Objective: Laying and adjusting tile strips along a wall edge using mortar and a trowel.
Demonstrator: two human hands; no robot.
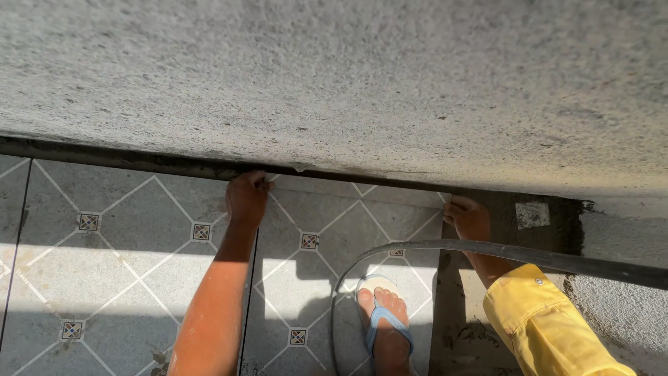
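Standing nearest the camera, a foot in a blue-strapped sandal point(384, 319) rests on the patterned floor tile point(334, 278), the piece both hands grip and the landmark for what follows. Thin dark hose point(487, 248): loops over the tile around the sandal and runs off past its right side. Yellow sleeve point(543, 324): right of the tile, over bare grey mortar bed point(463, 334). Left hand point(245, 198): at the tile's far left corner, fingers curled and hooked over the far edge, pressed together. Right hand point(470, 219): at the tile's far right corner, fingers likewise curled around the edge; fingertips hidden, so the exact grip cannot be told. Each hand lies at its own corner, neither nearer. Tile's gripped edge: runs left to right along the dark joint point(139, 161) under the rough grey wall point(348, 83), touching or nearly so. Laid tiles point(118, 237): abut on the left. Open room: only on the right, over the mortar, and toward the camera.
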